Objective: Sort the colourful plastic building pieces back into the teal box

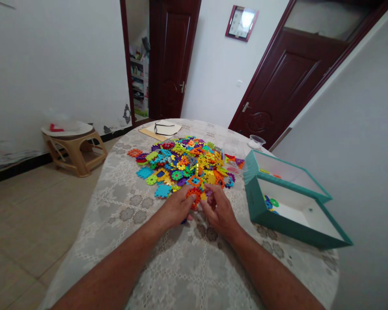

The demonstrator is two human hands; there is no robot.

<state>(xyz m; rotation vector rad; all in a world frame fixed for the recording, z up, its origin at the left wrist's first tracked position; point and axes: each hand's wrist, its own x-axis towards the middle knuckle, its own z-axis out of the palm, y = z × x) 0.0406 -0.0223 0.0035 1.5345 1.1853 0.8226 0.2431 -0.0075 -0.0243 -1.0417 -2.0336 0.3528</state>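
Observation:
Close to the table's front half, my left hand (pixel 178 207) is closed, its thumb and fingers pinching a red-orange toothed plastic building piece (pixel 194 194). My right hand (pixel 219 211) faces it with curled fingers, thumb and index finger closed around a small yellow building piece (pixel 203 196). The yellow piece is right against the red-orange one; whether they are joined I cannot tell. Just beyond both hands lies a heap of colourful interlocking gear-shaped pieces (pixel 177 161). A flat blue square piece (pixel 162 191) lies at its near left edge.
An open teal box (pixel 297 230) with a few pieces inside stands on the right. Behind the heap are eyeglasses (pixel 164 129) on paper, and a clear plastic bowl (pixel 257 140) sits at the far right. A patterned cloth covers the table (pixel 116 245). A stool (pixel 74 150) stands left.

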